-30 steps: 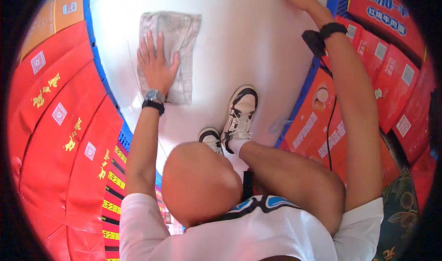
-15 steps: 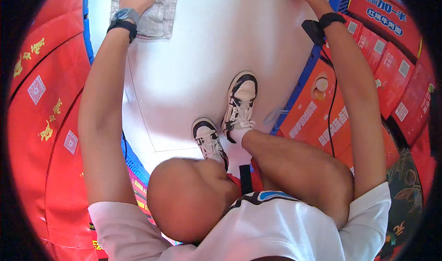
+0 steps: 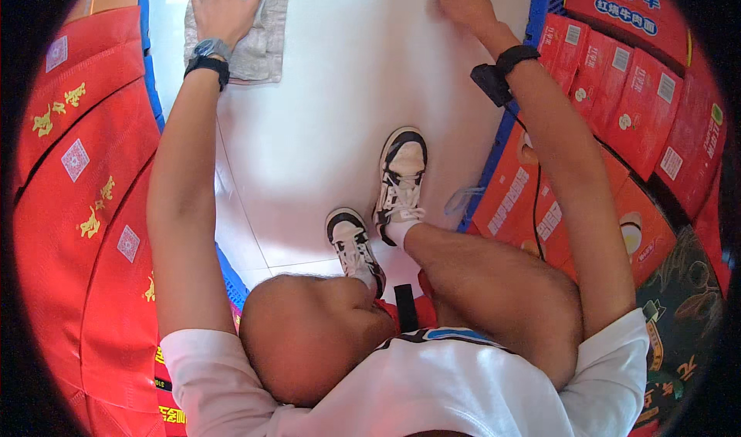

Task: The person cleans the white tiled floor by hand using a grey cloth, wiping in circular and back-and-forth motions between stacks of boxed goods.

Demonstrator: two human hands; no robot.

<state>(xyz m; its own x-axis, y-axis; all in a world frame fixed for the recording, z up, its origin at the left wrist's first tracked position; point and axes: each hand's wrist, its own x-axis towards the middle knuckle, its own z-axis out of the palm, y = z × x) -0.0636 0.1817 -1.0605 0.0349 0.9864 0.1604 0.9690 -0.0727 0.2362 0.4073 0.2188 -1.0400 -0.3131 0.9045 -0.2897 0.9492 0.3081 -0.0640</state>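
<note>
My left hand [image 3: 224, 11] lies with spread fingers on a folded grey-beige piece of cloth or woven sacking [image 3: 267, 40], which is spread flat on the white floor at the upper left. Its kind is hard to make out, and its far end runs out of the picture. My right hand [image 3: 465, 3] is at the top right, low over the bare floor or touching it. Its fingers are stretched out and partly apart, with nothing seen in them. A wristwatch and a black strap sit on my left wrist, and a black band with a small box and cable on my right.
Glossy white floor tiles [image 3: 309, 128] run between two blue plastic edges [image 3: 505, 140]. Red packages [image 3: 93, 213] are stacked at the left, red boxes [image 3: 594, 90] and orange cartons [image 3: 502, 205] at the right. My shoes [image 3: 403, 175] and bent knees are in the middle.
My right hand has moved left and further into view, its fingers now showing. My left hand and the cloth appear slightly lower as the view shifts a little.
</note>
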